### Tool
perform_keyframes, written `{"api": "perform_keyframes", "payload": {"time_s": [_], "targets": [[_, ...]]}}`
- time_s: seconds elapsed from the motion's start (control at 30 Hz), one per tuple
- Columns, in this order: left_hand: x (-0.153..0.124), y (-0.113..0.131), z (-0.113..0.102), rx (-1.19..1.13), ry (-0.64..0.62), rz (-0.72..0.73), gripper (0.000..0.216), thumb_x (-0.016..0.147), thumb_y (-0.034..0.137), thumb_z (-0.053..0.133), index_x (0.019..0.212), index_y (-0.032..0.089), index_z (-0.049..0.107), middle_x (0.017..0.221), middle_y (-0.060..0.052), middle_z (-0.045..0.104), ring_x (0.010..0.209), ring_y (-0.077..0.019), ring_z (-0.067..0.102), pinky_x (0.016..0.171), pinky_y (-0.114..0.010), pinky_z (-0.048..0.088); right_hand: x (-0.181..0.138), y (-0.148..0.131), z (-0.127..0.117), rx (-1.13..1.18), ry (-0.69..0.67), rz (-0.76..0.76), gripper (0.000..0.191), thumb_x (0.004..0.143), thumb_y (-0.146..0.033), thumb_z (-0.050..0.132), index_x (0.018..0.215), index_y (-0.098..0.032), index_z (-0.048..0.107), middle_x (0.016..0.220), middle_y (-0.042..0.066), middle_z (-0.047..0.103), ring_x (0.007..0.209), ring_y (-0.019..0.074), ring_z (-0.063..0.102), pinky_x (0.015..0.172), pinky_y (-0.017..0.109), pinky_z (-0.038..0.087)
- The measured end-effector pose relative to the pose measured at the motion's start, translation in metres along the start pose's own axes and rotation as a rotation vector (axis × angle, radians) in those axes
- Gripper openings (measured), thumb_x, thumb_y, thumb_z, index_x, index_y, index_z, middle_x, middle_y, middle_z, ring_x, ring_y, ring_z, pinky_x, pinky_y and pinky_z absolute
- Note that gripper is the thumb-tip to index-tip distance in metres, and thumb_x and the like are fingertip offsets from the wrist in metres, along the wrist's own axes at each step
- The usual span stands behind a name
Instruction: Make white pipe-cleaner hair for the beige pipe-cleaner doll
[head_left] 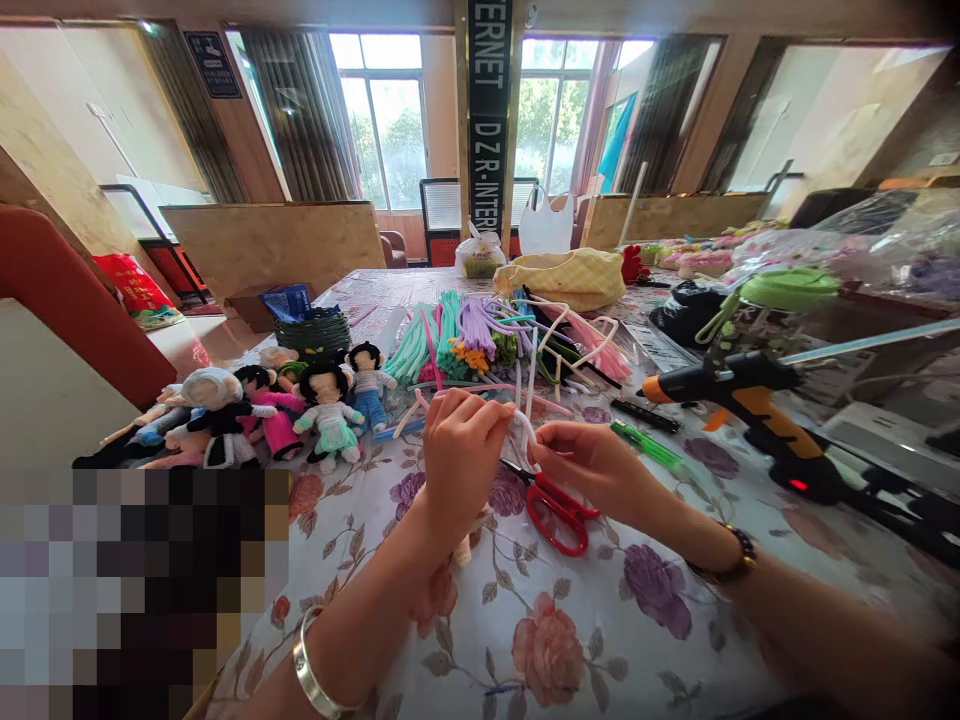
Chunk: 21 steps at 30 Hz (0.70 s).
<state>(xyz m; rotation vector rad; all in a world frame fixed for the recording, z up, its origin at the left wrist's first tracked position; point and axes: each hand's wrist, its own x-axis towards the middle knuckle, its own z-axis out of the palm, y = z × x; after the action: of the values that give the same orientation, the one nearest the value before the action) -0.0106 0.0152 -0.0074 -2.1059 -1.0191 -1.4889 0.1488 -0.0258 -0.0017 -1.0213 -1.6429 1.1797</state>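
A white pipe cleaner [523, 425] is bent in a curve between my two hands, above the flowered tablecloth [480, 640]. My left hand [463, 440] pinches its left end, with the fingers closed. On the other side my right hand [574, 458] grips it between thumb and fingertips. One straight white length [532, 375] rises upward from the hands. Red-handled scissors [559, 515] lie just below my right hand, their blades partly under it. A small beige piece [463, 550] shows behind my left wrist, mostly hidden.
Bundles of coloured pipe cleaners [480, 335] lie ahead. Several small dolls [326, 405] sit at the left. To the right are a green cutter [645, 445], a black pen-like item [646, 415] and a glue gun [765, 420] with a lit red light. A yellow checked pouch [562, 278] lies farther back.
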Motion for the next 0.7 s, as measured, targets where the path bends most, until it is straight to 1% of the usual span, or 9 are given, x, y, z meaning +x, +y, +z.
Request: {"api": "perform_keyframes", "payload": {"time_s": [0.13,0.2,0.33,0.4,0.5,0.6,0.7], "targets": [[0.0,-0.0022,-0.0001,0.023,0.015,0.019,0.016,0.08,0.02,0.064,0.064,0.021,0.063,0.06,0.003,0.063,0.068,-0.0149,0.053,0.071,-0.03,0.039,-0.0001,-0.0048,0.0006,0.042,-0.026,0.084,0.034,0.076,-0.051,0.063,0.074,-0.017,0.058,0.06,-0.004,0.046,0.052,0.007,0.037,0.047,0.023,0.027],[-0.0002,-0.0031,-0.0004,0.031,0.013,0.033,0.014,0.08,0.02,0.064,0.066,0.021,0.064,0.06,0.003,0.063,0.069,-0.0153,0.053,0.071,-0.03,0.039,-0.0003,-0.0062,0.0001,0.073,-0.031,0.132,0.035,0.076,-0.052,0.062,0.074,-0.017,0.059,0.059,-0.003,0.048,0.053,0.0074,0.039,0.048,0.023,0.028],[-0.0005,-0.0032,-0.0011,0.047,0.007,0.049,0.012,0.08,0.021,0.064,0.068,0.021,0.065,0.061,0.003,0.064,0.07,-0.0157,0.055,0.072,-0.031,0.04,-0.0001,-0.0033,-0.003,0.156,-0.022,0.163,0.032,0.077,-0.048,0.063,0.072,-0.017,0.06,0.062,-0.002,0.052,0.056,0.008,0.043,0.052,0.023,0.031],[-0.0001,-0.0027,-0.0013,0.052,0.007,0.072,0.011,0.08,0.019,0.063,0.07,0.021,0.065,0.068,0.002,0.068,0.073,-0.0159,0.057,0.074,-0.031,0.041,0.0002,-0.0008,-0.0044,0.166,-0.017,0.161,0.031,0.078,-0.047,0.063,0.072,-0.017,0.061,0.062,-0.002,0.052,0.056,0.0081,0.043,0.052,0.023,0.031],[0.0012,-0.002,-0.002,0.054,0.013,0.161,0.006,0.08,0.016,0.063,0.08,0.021,0.067,0.082,0.001,0.072,0.081,-0.0163,0.06,0.079,-0.032,0.042,0.0008,0.0009,-0.0054,0.127,0.001,0.122,0.031,0.079,-0.047,0.062,0.072,-0.017,0.061,0.061,-0.003,0.051,0.056,0.0085,0.042,0.053,0.024,0.03],[0.0027,-0.001,-0.0041,0.018,0.006,0.305,0.013,0.082,0.016,0.061,0.092,0.021,0.067,0.091,0.0,0.072,0.087,-0.0161,0.061,0.086,-0.034,0.043,0.0014,0.0014,-0.0056,0.081,0.026,0.095,0.033,0.079,-0.05,0.061,0.072,-0.018,0.061,0.061,-0.002,0.05,0.056,0.009,0.04,0.052,0.025,0.029],[0.0042,-0.0003,-0.0075,-0.036,0.016,0.444,0.012,0.083,0.015,0.059,0.091,0.021,0.067,0.093,0.0,0.073,0.088,-0.0148,0.061,0.09,-0.034,0.043,0.002,0.0028,-0.0056,0.07,0.037,0.085,0.033,0.077,-0.051,0.062,0.078,-0.018,0.064,0.064,-0.002,0.052,0.057,0.0092,0.04,0.052,0.025,0.029]]}}
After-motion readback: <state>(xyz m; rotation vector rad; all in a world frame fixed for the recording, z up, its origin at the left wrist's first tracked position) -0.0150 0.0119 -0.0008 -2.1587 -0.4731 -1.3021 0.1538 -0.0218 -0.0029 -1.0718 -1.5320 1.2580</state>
